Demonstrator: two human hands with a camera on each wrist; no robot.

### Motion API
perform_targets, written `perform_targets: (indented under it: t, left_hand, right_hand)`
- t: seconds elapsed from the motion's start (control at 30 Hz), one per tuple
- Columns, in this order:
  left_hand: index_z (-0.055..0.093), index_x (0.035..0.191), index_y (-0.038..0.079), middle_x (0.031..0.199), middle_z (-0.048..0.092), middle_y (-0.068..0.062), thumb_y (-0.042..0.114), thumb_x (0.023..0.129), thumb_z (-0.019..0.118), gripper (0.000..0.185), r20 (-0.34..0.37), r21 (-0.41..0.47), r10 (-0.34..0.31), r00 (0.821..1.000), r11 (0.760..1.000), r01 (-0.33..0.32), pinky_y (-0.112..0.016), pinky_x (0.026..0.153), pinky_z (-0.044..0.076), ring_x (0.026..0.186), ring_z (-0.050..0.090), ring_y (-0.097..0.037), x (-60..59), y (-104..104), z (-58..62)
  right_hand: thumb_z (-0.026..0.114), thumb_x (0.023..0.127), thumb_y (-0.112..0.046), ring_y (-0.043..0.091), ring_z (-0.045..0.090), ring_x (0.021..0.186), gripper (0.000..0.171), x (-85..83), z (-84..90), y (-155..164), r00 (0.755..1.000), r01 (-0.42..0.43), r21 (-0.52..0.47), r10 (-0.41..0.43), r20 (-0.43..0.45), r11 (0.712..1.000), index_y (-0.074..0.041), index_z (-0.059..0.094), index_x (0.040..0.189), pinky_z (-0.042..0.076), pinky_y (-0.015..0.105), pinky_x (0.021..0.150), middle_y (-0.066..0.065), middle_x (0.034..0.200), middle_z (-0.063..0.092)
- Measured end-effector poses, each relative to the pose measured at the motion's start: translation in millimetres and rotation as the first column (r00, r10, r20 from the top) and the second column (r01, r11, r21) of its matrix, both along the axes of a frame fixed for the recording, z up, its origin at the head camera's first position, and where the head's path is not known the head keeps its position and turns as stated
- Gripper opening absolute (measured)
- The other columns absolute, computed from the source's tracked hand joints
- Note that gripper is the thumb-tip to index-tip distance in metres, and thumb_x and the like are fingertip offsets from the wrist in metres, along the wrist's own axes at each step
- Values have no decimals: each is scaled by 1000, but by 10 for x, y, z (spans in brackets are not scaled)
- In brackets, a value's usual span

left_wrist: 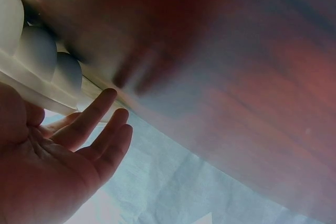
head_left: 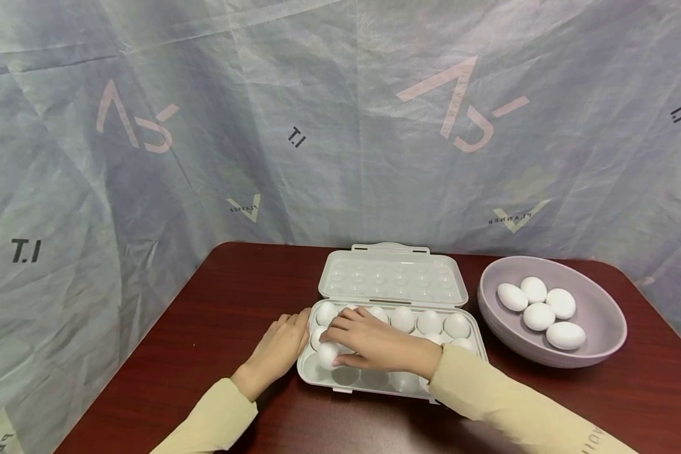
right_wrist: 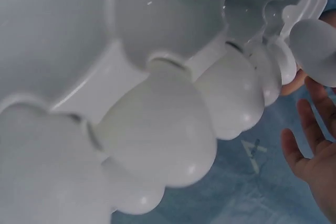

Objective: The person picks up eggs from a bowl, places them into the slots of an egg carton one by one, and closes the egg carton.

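A white egg [head_left: 328, 355] is pinched between the thumb and fingers of my right hand [head_left: 369, 340], above the front left corner of the white egg carton [head_left: 477, 337]. In the right wrist view, the held egg [right_wrist: 314, 51] shows at the right edge beside the fingers. White eggs [head_left: 401, 320] sit in the back and middle rows, partly hidden by the hand; bare cups [head_left: 346, 376] show in the front row. My left hand [head_left: 280, 343] lies at the carton's left side. Its fingers [left_wrist: 86, 119] are loosely extended in the left wrist view, holding nothing.
The carton's open lid [head_left: 394, 277] lies back behind the egg rows. A lilac bowl [head_left: 604, 321] with several white eggs stands right of the carton on the dark red table [head_left: 232, 290]. A printed grey cloth [head_left: 329, 157] hangs behind the table.
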State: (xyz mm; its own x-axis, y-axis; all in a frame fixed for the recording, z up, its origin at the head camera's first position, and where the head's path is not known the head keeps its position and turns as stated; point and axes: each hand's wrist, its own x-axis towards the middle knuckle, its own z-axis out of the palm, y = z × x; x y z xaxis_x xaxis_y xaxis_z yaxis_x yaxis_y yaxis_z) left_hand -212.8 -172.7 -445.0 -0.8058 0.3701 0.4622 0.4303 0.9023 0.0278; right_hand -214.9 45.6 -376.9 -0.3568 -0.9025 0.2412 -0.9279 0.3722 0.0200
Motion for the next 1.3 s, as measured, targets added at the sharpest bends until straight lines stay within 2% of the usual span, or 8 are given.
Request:
perform_targets:
  t: [0.17, 0.3, 0.57, 0.83, 1.07, 1.3]
  left_hand:
    - [53, 115, 2, 85, 64, -8, 12, 89, 52, 28, -7, -12, -1, 1000, 1000, 1, -41, 67, 49, 82, 62, -28, -1, 2, 0]
    - [53, 115, 1, 85, 64, -8, 12, 89, 52, 28, -16, -21, -4, 1000, 1000, 4, -40, 66, 49, 80, 62, -28, -4, -3, -3]
    - [52, 119, 0, 91, 65, -10, 13, 91, 50, 31, 26, -13, 5, 1000, 1000, -4, -42, 70, 49, 85, 62, -29, 0, -13, -5]
    - [52, 118, -1, 92, 65, -10, 13, 91, 50, 31, 32, -6, 0, 999, 1000, 0, -42, 70, 49, 85, 62, -29, -4, -9, 2]
    - [52, 117, 0, 89, 65, -9, 12, 91, 49, 29, 39, -11, 0, 999, 1000, 1, -42, 69, 49, 84, 62, -29, -4, -11, 7]
    - [52, 118, 0, 91, 65, -10, 13, 91, 49, 30, 47, -4, 3, 999, 1000, -3, -42, 70, 49, 85, 62, -29, -8, -7, 5]
  right_hand:
    - [59, 85, -39, 11, 45, 109, 36, 18, -25, -96, 1000, 22, 52, -23, 9, 998, -22, 56, 117, 38, 29, 88, -11, 114, 57]
    - [60, 85, -39, 10, 45, 106, 35, 22, -59, -150, 1000, 25, 55, -25, 9, 998, -22, 57, 115, 37, 28, 86, -11, 111, 59]
    - [61, 84, -42, 9, 46, 99, 33, 16, -127, -218, 998, 8, 62, -5, -58, 998, -21, 58, 109, 37, 28, 85, -11, 104, 61]
    - [61, 82, -46, 9, 47, 94, 31, 21, -168, -268, 992, 25, 60, -17, -126, 998, -21, 59, 101, 36, 29, 85, -10, 94, 63]
    - [60, 80, -50, 11, 47, 95, 32, 19, -203, -309, 981, 34, 69, -21, -191, 997, -23, 60, 96, 36, 32, 87, -11, 92, 62]
    - [60, 79, -50, 11, 46, 93, 31, 21, -221, -321, 976, 35, 68, -19, -216, 997, -23, 61, 95, 36, 33, 85, -12, 91, 60]
